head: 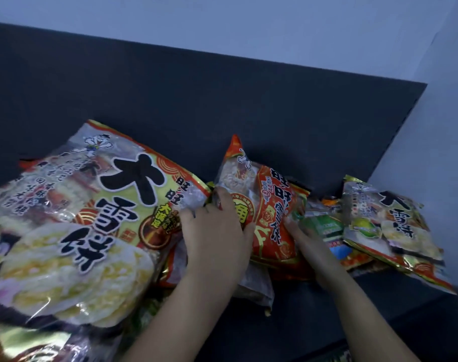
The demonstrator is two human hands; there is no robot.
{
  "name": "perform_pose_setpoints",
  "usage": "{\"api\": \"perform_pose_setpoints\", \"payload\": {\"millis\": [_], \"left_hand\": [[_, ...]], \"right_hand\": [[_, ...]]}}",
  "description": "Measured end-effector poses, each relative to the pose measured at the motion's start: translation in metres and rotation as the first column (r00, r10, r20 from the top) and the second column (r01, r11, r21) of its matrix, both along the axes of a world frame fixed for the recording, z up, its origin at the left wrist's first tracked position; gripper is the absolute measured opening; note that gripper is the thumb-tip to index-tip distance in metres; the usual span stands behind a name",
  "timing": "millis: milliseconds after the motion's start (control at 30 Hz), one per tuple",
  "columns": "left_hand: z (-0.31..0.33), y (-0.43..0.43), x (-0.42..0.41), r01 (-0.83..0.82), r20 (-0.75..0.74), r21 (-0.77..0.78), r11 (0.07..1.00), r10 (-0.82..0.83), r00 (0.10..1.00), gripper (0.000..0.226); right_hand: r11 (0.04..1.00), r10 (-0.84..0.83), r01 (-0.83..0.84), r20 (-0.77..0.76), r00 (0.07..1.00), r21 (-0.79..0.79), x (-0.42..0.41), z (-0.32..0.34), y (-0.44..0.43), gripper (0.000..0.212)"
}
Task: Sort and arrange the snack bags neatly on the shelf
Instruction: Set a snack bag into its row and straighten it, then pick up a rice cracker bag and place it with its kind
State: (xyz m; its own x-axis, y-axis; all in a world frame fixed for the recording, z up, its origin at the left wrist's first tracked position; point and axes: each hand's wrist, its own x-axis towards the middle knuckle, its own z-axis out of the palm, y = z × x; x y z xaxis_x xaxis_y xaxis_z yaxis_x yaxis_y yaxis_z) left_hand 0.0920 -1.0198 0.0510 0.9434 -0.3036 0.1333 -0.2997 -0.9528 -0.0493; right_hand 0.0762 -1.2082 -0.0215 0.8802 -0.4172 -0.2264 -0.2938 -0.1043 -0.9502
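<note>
Only the head cam to go on here. Sorting looks well short of halfway to me.

The left hand (217, 239) has the red-and-orange plastic snack bag (267, 202) pinched at its left edge, thumb on the front and fingers tucked behind. That bag is standing on end around the middle of the dark shelf (327, 322), close to the dark back panel (170, 100). The right hand (311, 246) is pushed up against the bag's lower right edge. Its fingertips are blurry, so I can't tell if it's actually gripping or just bracing.

On the left, a large yellow-and-red crinkly plastic cracker bag (73, 218) lies tilted on top of other packs, nothing lined up. On the right, a smaller yellow-and-silver cracker bag (387, 226) lies slanted over a flat green-and-blue packet (327, 228) in a loose heap.

So my guess is one bag is getting stood up, and everything else is yet to be grouped by kind and lined up.
</note>
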Motion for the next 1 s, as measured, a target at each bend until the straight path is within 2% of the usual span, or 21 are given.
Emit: {"api": "perform_pose_setpoints", "payload": {"millis": [67,200,267,300,333,367,433,500,567,633,700,767,800,867,933,1000], "left_hand": [[0.000,0.000,-0.003,0.012,0.001,0.010,1.000,-0.012,1.000,0.082],[-0.012,0.004,-0.009,0.021,0.035,-0.085,0.996,-0.018,0.999,0.081],[-0.025,0.004,-0.008,0.101,0.153,-0.195,0.976,-0.072,0.986,0.071],[-0.032,0.002,-0.007,0.174,0.228,-0.220,0.960,-0.123,0.966,0.064],[-0.038,-0.001,-0.006,0.233,0.285,-0.223,0.947,-0.166,0.944,0.060],[-0.043,-0.004,-0.004,0.271,0.300,-0.215,0.938,-0.200,0.933,0.059],[-0.049,-0.007,-0.003,0.266,0.260,-0.213,0.940,-0.208,0.943,0.058],[-0.053,-0.008,-0.002,0.227,0.176,-0.183,0.957,-0.195,0.965,0.060],[-0.056,-0.007,-0.003,0.209,0.131,-0.150,0.966,-0.191,0.973,0.060],[-0.053,-0.006,-0.008,0.216,0.132,-0.143,0.966,-0.198,0.971,0.060],[-0.040,0.000,-0.020,0.221,0.170,-0.198,0.955,-0.189,0.967,0.057],[-0.021,0.021,-0.037,0.258,0.321,-0.256,0.932,-0.170,0.932,0.055],[-0.012,0.039,-0.042,0.262,0.401,-0.266,0.928,-0.141,0.905,0.057],[0.001,0.090,-0.037,0.144,0.461,-0.276,0.950,0.000,0.887,0.067],[0.000,0.155,-0.022,-0.088,0.327,-0.382,0.920,0.224,0.918,0.076],[0.001,0.206,-0.014,-0.327,0.095,-0.489,0.809,0.422,0.902,0.095]], "right_hand": [[0.999,0.039,-0.040,-0.032,0.999,-0.016,-0.003,0.003,-0.002,0.066],[0.991,0.125,-0.130,-0.100,0.987,-0.043,-0.007,0.011,-0.002,0.051],[0.960,0.082,-0.112,-0.128,0.988,-0.255,-0.003,0.010,-0.001,0.053],[0.905,0.021,-0.058,-0.090,0.996,-0.422,-0.001,0.008,-0.001,0.060],[0.838,-0.023,0.025,0.011,1.000,-0.545,0.002,0.005,0.001,0.073],[0.800,-0.010,0.073,0.108,0.994,-0.596,0.005,0.003,0.004,0.079],[0.759,0.098,0.010,0.129,0.987,-0.651,0.010,-0.002,0.019,0.079],[0.713,0.129,-0.091,0.003,0.992,-0.695,0.014,-0.012,0.030,0.083],[0.699,0.101,-0.063,0.012,0.995,-0.712,0.016,-0.015,0.034,0.082],[0.700,0.085,0.073,0.185,0.979,-0.710,0.012,-0.005,0.042,0.082],[0.739,0.145,0.164,0.391,0.909,-0.654,0.008,0.014,0.060,0.070],[0.817,0.272,0.065,0.483,0.832,-0.573,0.005,0.039,0.089,0.064],[0.835,0.340,-0.036,0.462,0.819,-0.550,0.005,0.052,0.105,0.065],[0.812,0.455,-0.228,0.338,0.824,-0.538,0.011,0.066,0.132,0.073],[0.737,0.519,-0.296,0.229,0.823,-0.608,0.022,0.065,0.156,0.080],[0.645,0.525,-0.273,0.155,0.837,-0.714,0.031,0.058,0.176,0.081]]}}
